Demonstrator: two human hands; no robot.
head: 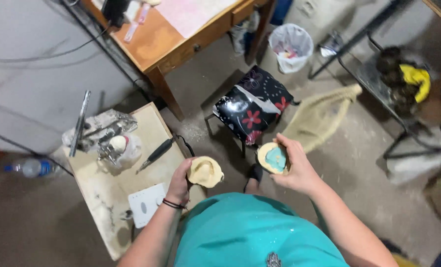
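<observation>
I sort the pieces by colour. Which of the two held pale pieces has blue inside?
The piece in the right hand; the left hand's piece is plain cream.

Matt plaster cast (205, 171), glossy stool (252, 105)

Clear plastic bottle (32, 167) with blue label lies far left.

The wooden desk (171, 37) runs off the top edge; dark blurred objects (396, 74) at upper right cannot be identified.
</observation>
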